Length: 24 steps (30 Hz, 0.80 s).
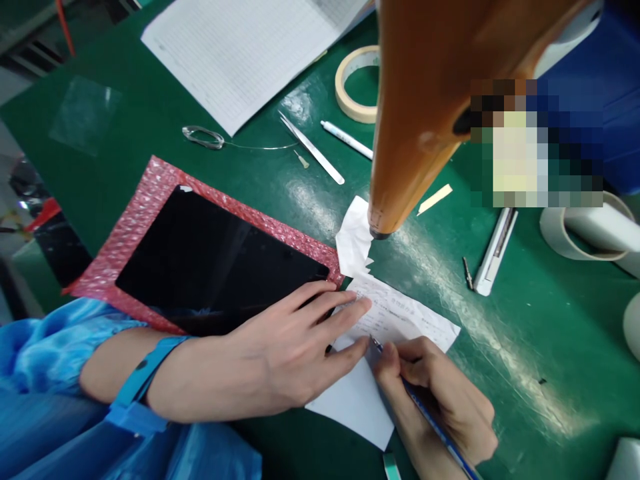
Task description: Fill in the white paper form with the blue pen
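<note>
Green worktop (550, 333), surface reflective. Right hand (445, 393): closed around a blue pen (430, 417), tip at a printed paper (400, 313). Left hand (285, 360): fingers extended, fingertips over the same paper. Black panel (215, 247), partly hidden by the left hand, lies on pink bubble wrap (120, 233). Farther out: tweezers (315, 153), then a tape roll (341, 83).

Looks like an electronics workshop: green bench top (560, 340), tweezers (320, 156) and tape roll (359, 114) at upper centre, utility knife (496, 253) at right, glossy black panel (220, 253) on red bubble wrap (127, 227) left of centre, blue wrist strap (143, 377) at lower left.
</note>
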Tool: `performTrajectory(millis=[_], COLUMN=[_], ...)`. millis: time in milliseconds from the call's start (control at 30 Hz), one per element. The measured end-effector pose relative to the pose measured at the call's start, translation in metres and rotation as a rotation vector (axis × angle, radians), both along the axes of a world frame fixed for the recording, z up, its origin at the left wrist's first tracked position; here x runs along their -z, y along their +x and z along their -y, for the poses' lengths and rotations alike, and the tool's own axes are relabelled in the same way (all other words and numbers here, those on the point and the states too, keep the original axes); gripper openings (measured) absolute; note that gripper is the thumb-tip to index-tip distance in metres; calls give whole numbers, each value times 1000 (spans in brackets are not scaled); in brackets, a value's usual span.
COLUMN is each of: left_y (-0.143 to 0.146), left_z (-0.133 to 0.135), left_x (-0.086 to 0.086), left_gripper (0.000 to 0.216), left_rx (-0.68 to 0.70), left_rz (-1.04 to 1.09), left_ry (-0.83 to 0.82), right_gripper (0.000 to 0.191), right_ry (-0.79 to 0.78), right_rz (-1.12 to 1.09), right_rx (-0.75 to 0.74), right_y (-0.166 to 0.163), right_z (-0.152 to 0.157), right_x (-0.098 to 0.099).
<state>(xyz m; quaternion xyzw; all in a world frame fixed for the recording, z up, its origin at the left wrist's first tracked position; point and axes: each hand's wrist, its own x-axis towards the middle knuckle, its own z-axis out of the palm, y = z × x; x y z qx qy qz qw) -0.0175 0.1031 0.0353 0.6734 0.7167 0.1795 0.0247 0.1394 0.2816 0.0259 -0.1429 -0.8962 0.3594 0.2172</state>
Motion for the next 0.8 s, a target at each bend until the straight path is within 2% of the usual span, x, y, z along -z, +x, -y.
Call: performTrajectory(millis=[500, 800], left_y=[-1, -1], left_z=[1, 1], left_x=[0, 1], left_gripper=[42, 37], left_rx=[13, 2], left_rz=[19, 18], left_ry=[-20, -2], right_gripper=[42, 43], right_ry=[4, 23], right_rz=[-6, -16], right_rx=[23, 49], right_y=[0, -2], right_z=[0, 1], right_x=[0, 1])
